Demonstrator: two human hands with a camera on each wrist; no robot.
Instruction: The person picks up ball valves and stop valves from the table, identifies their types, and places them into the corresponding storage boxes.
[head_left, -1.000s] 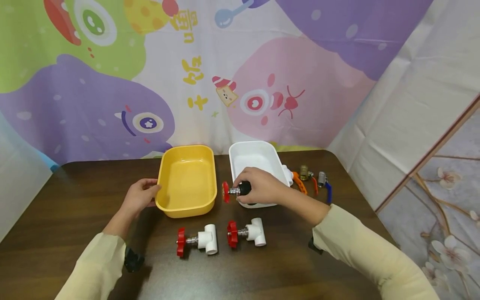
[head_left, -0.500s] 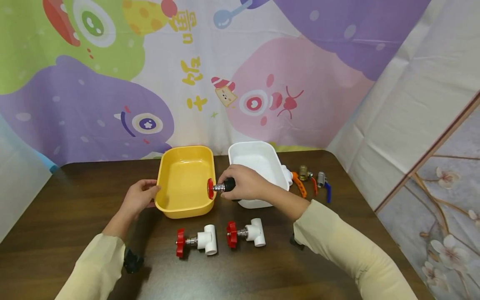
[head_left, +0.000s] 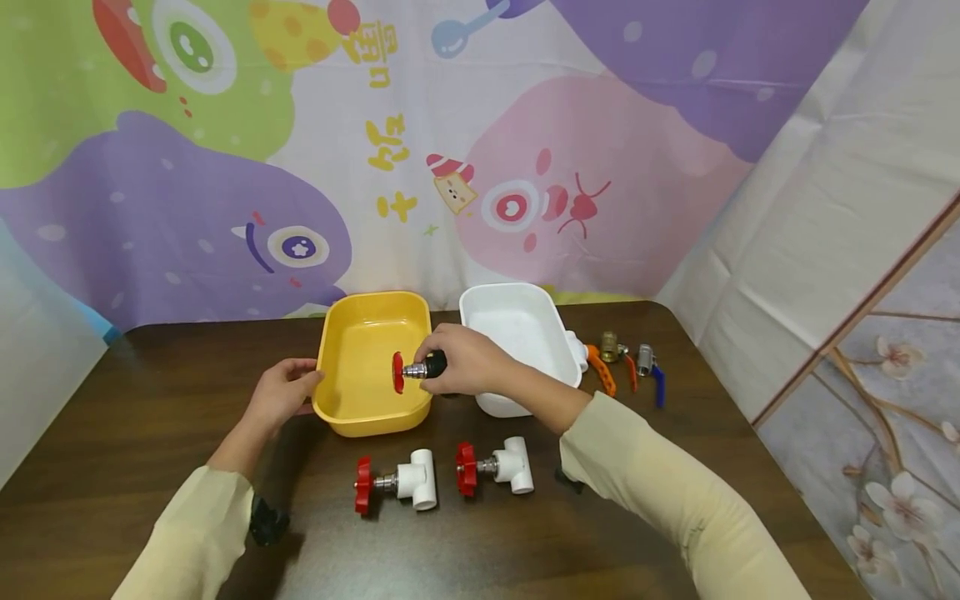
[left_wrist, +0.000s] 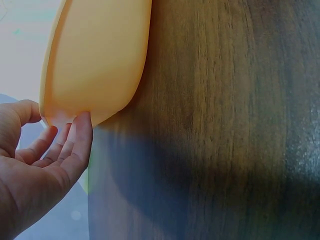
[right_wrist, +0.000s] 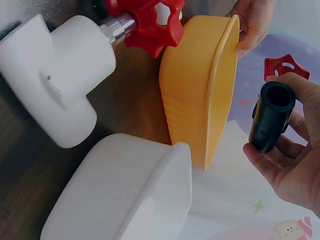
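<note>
My right hand (head_left: 468, 358) holds a valve with a black tee-shaped body (right_wrist: 272, 115), a metal neck and a red handwheel (head_left: 398, 372). The valve is in the air over the right part of the yellow tray (head_left: 371, 423). In the right wrist view one round opening of the black body faces the camera. At the tray's left side, my left hand (head_left: 279, 393) pinches the rim; the left wrist view has the thumb at the edge and fingertips (left_wrist: 83, 120) against the outer wall. Nothing lies inside the yellow tray where its floor shows.
Two white tee valves, left (head_left: 415, 481) and right (head_left: 512, 465), with red handwheels lie in front of the trays. A white tray (head_left: 502, 406) stands right. Beyond it lie an orange-handled white valve (head_left: 577, 350), a brass valve (head_left: 609, 346) and a blue-levered valve (head_left: 646, 360).
My right hand has carried the black valve leftward from over the white tray to over the yellow tray. My left hand has stayed at the yellow tray's rim.
</note>
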